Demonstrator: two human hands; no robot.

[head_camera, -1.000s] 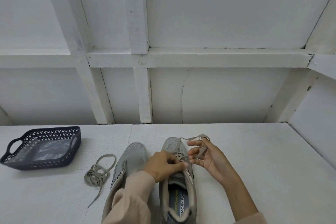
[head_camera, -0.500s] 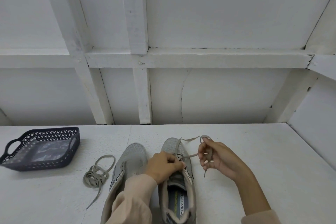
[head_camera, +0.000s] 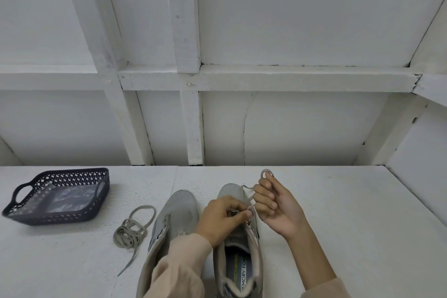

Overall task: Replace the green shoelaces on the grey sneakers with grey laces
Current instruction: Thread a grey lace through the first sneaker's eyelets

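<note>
over sneaker [head_camera: 231,191], left hand [head_camera: 217,218], right hand [head_camera: 283,210] pinch lace [head_camera: 247,187]

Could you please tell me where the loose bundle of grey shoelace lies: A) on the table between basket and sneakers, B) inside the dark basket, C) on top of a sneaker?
A: the loose bundle of grey shoelace lies on the white table, between the dark perforated plastic basket and the grey mesh sneakers.

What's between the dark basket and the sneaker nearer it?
A loose shoelace, bundled, lies on the table between the basket and that sneaker, clear of the basket. Head view shows it.
</note>
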